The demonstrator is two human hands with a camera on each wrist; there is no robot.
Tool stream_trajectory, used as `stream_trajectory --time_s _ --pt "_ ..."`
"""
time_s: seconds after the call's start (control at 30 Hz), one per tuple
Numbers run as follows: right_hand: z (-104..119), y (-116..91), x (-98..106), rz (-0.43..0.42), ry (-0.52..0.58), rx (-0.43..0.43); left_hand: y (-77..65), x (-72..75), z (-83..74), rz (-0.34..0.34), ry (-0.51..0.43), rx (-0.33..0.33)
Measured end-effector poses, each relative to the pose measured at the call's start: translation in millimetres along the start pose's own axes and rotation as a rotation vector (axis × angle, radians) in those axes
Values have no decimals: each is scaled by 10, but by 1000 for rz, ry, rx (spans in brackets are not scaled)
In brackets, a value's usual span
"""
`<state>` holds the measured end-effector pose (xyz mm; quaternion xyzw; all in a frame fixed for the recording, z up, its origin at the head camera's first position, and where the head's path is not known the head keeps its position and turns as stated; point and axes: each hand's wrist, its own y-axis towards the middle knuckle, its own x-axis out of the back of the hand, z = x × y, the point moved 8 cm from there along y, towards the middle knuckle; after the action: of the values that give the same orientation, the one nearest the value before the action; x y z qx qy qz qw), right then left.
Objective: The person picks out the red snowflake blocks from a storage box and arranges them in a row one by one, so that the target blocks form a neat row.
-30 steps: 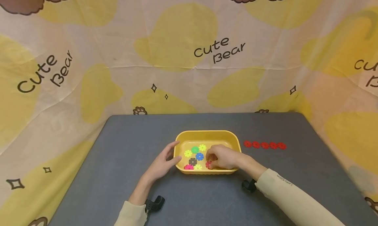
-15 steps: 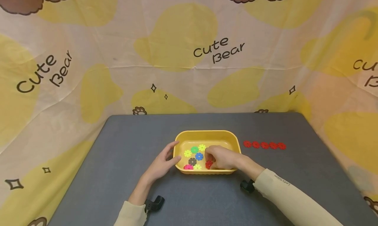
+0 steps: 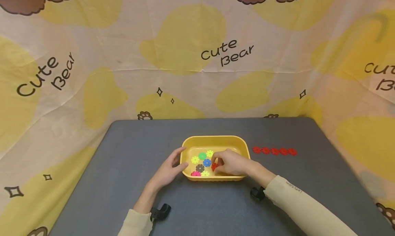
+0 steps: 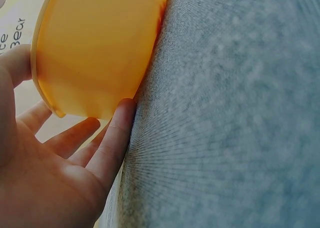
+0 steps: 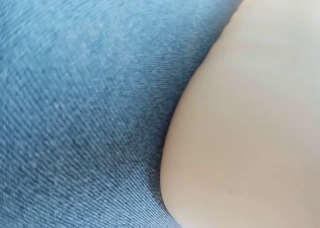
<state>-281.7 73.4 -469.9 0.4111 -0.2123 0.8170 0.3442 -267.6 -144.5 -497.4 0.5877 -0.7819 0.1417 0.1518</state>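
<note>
In the head view a yellow plastic basket holds several snowflake building discs: yellow, a green one, a blue one, a dark grey one and pink. My left hand holds the basket's left end, thumb over the rim. In the left wrist view, the other fingers lie along the outer wall. Inside the basket, on its right side, my right hand pinches a red snowflake disc, partly hidden by the fingers. The right wrist view shows only part of my arm and blue-grey cloth.
To the right of the basket, several red snowflake discs lie in a row on the grey table. A printed curtain hangs behind and along both sides of the table.
My right hand has risen a little and shifted slightly left, the red disc moving with its fingers. My left hand stays at the basket's end.
</note>
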Motion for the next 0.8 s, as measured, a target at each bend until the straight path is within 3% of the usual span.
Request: stream_trajectory --time_s 0.2,0.43,0.6,0.8 --pt "9 -35 113 -47 132 -10 1 0 -1 5 -4 1" --pt "37 -115 222 -9 371 -29 -1 1 12 5 -5 8" --pt "54 -220 337 -9 431 -52 2 -8 22 11 -3 13" --pt "31 -357 477 -60 411 -47 -8 5 24 8 -5 17"
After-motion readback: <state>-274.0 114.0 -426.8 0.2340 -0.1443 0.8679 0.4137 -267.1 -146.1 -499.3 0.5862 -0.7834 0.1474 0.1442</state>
